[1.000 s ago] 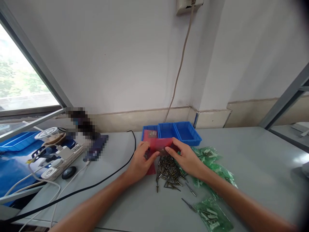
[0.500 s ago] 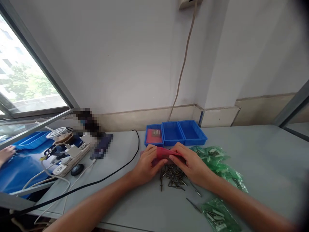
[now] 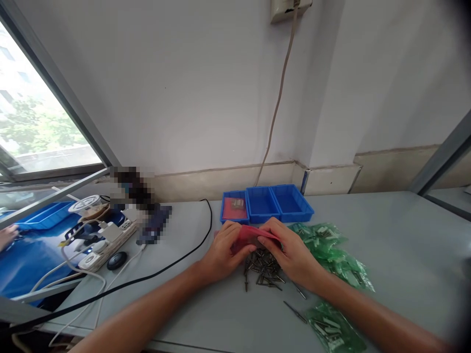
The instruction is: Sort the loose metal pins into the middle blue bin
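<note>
A red plastic bag (image 3: 249,234) is stretched between my two hands, above the pile of metal pins. My left hand (image 3: 226,249) grips its left side, fingers on top and thumb below. On the right side, my right hand (image 3: 285,246) pinches the bag's edge between thumb and fingers. Loose metal pins (image 3: 265,268) lie on the grey table just below and between the hands. Green plastic bags (image 3: 318,234) with metal parts inside rest to the right of my right hand, and another green bag (image 3: 333,328) lies nearer the front edge.
Blue trays (image 3: 262,203) stand behind my hands; the left one holds a red bag (image 3: 234,208). A black cable (image 3: 162,270) crosses the table's left part, near a power strip (image 3: 106,247) and a black mouse (image 3: 117,260). Another person's hand (image 3: 8,236) shows at the far left.
The view has shifted slightly. Both hands keep their hold on the red bag, which looks a little more spread between them.
</note>
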Motion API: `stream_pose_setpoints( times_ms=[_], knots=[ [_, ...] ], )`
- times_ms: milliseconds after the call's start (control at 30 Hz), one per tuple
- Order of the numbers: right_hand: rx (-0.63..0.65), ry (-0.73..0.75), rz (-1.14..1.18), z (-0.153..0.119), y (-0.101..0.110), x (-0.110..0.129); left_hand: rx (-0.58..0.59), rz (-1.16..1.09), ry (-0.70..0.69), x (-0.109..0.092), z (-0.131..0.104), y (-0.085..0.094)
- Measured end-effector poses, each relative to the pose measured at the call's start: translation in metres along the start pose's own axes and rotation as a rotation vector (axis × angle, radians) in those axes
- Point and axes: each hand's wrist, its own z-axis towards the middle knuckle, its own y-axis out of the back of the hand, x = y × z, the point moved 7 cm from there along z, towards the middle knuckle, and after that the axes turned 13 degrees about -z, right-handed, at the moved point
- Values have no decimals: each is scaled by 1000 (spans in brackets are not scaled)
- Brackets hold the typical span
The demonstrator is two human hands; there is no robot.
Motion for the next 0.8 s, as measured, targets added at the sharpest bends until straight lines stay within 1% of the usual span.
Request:
stream_pose_setpoints(
  times_ms=[100,333,433,567,733,800],
  knots=[
    [-22,-23,-17,-1,-1,-2,-24,6,-10,-1,0,2],
    [-8,-6,-34,-1,-1,0,-54,38,-24,-4,0,2],
    [-25,10,-23,-1,2,2,-44,41,-27,-3,-1,1],
    [-50,12,-27,-1,3,0,-9,33,3,0,-2,-1],
    [-47,-61,-68,-3,-3,-11,-84,49,26,0,-2,4],
    [-39,-64,-86,-4,-5,-12,-84,29,46,-1,-2,4]
  ],
)
